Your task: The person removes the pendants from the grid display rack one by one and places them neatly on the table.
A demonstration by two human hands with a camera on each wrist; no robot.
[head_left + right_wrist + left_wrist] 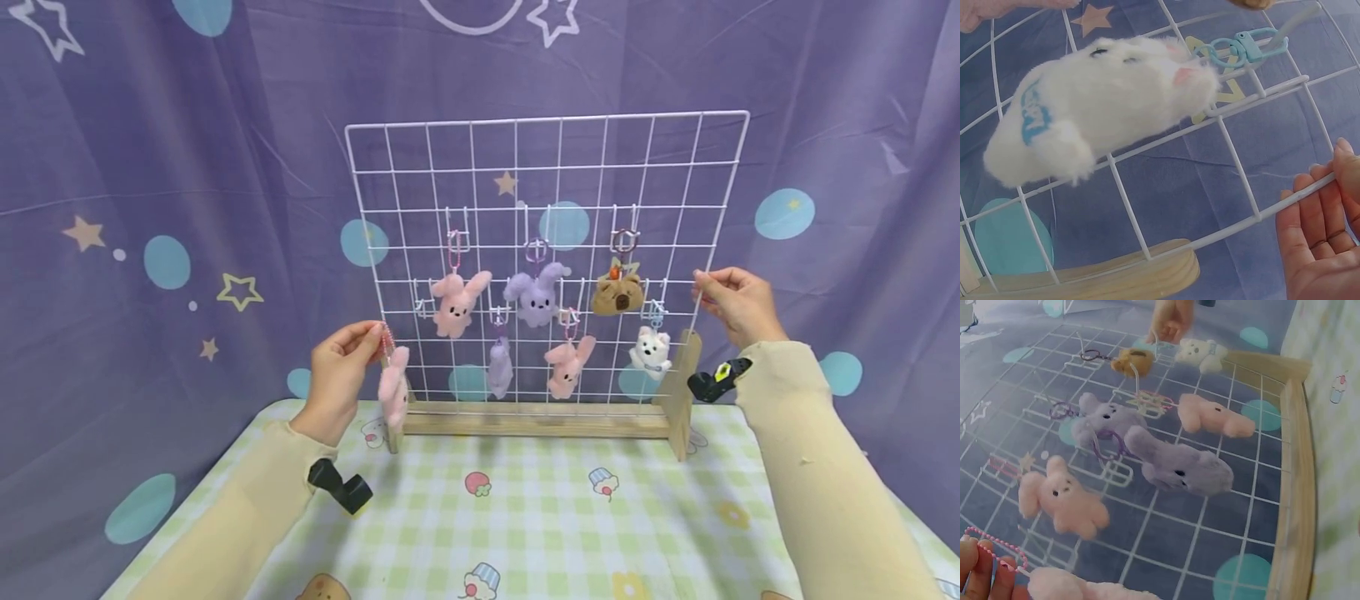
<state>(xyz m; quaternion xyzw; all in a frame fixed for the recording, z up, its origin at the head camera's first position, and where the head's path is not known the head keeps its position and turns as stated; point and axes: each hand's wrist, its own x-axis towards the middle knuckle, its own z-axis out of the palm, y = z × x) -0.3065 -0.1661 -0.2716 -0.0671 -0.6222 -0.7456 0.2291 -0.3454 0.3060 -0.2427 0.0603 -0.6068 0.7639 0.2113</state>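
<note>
My left hand (337, 367) pinches the pink bead chain (1007, 547) of a pink bunny plush keychain (393, 387), which dangles beside the left edge of a white wire grid rack (547, 120). In the left wrist view only part of this plush shows at the bottom. With my right hand (742, 304) I hold the grid's right edge wire between thumb and fingers. Closest to that hand hangs a white dog plush (1104, 106) on a light blue clasp (1247, 47). A bare white hook (423, 310) sits on the grid's lower left.
On other hooks hang pink bunnies (456, 308), purple bunnies (537, 300) and a brown plush (618, 296). The grid stands on a wooden base (532, 425) with upright side pieces, on a green checked tablecloth (540, 500). A purple patterned curtain (187, 100) hangs behind.
</note>
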